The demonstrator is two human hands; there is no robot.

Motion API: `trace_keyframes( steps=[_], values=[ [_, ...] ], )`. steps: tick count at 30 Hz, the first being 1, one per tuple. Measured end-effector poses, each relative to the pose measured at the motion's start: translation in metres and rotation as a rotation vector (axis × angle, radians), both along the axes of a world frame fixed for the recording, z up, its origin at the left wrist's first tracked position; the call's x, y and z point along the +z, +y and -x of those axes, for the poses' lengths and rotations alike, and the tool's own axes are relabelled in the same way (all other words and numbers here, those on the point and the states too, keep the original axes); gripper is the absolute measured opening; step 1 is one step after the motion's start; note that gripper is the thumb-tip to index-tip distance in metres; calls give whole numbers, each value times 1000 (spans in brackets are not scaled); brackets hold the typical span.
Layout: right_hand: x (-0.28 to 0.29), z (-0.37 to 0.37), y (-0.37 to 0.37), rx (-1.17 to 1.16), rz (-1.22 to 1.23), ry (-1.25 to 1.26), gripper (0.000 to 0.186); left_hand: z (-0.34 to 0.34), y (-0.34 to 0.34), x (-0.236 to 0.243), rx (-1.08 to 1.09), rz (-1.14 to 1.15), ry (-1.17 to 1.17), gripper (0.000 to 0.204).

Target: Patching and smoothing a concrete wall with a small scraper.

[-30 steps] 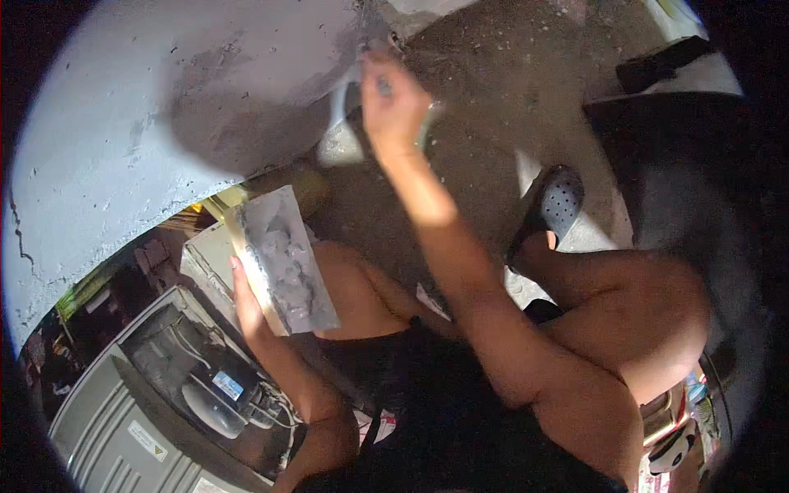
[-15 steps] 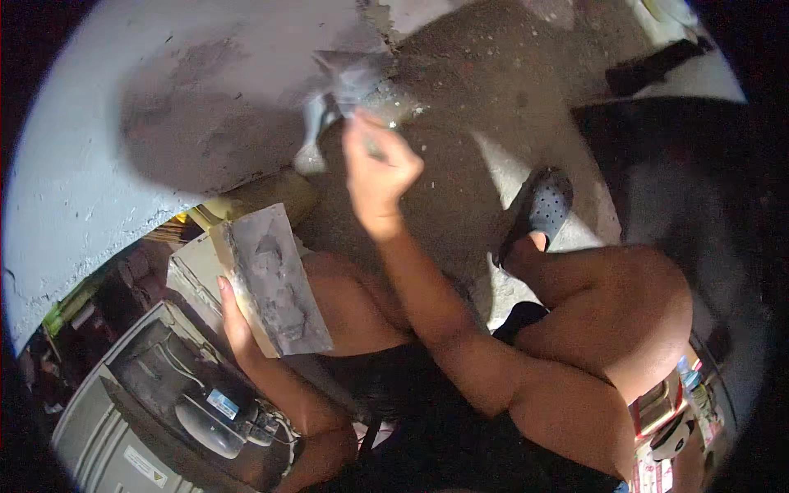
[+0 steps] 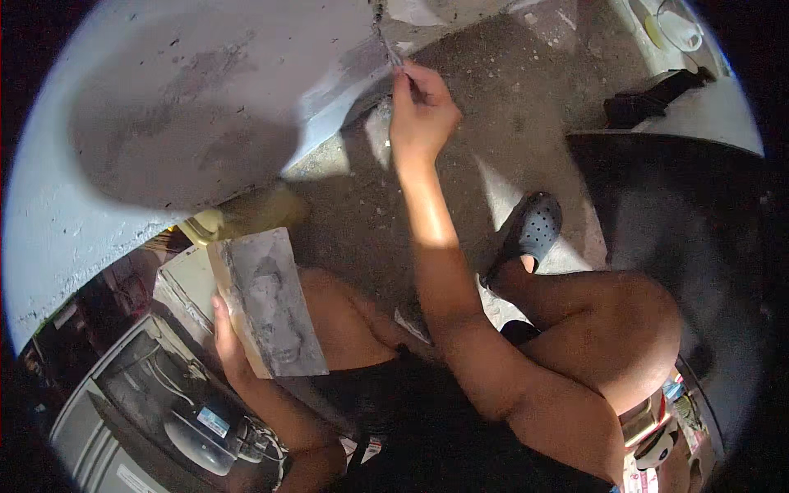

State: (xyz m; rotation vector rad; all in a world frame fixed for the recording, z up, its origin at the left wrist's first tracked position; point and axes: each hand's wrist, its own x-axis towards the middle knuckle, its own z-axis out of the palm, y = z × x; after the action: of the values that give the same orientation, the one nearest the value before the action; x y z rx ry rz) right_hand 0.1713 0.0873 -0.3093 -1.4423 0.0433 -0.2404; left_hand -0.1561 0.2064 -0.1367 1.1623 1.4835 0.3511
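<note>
My left hand grips a flat board by its left edge, thumb on the rim. Smeared grey paste covers most of the board's face, which is tilted up over my left thigh. Farther off, my right hand is closed in a pinch on a thin putty knife, its handle mostly hidden by the fingers. The knife's tip is at the crack where the pale painted wall ends. Damp-looking grey patches show on that wall.
A grey plastic case with a cable and a rounded device stands at lower left. A yellowish container lies under the wall's edge. Right are my dark clog, a large black surface and a dark object.
My right hand has moved right and farther away, carrying the putty knife along the wall to the crack. The board in my left hand sits slightly lower in view.
</note>
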Motion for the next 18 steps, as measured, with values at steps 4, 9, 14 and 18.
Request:
trace_keyframes(
  steps=[4,9,14,18],
  values=[
    [27,12,7,-9,-23,47,13,-2,4,0,50,39,-62,68],
    [20,22,24,-116,45,-41,12,-32,-11,10,29,78,-118,64],
    [36,40,38,-213,194,-116,12,-35,-10,9,-10,65,-146,66],
    [48,67,48,-197,17,-65,13,-41,-9,-1,31,84,-35,68]
  ],
)
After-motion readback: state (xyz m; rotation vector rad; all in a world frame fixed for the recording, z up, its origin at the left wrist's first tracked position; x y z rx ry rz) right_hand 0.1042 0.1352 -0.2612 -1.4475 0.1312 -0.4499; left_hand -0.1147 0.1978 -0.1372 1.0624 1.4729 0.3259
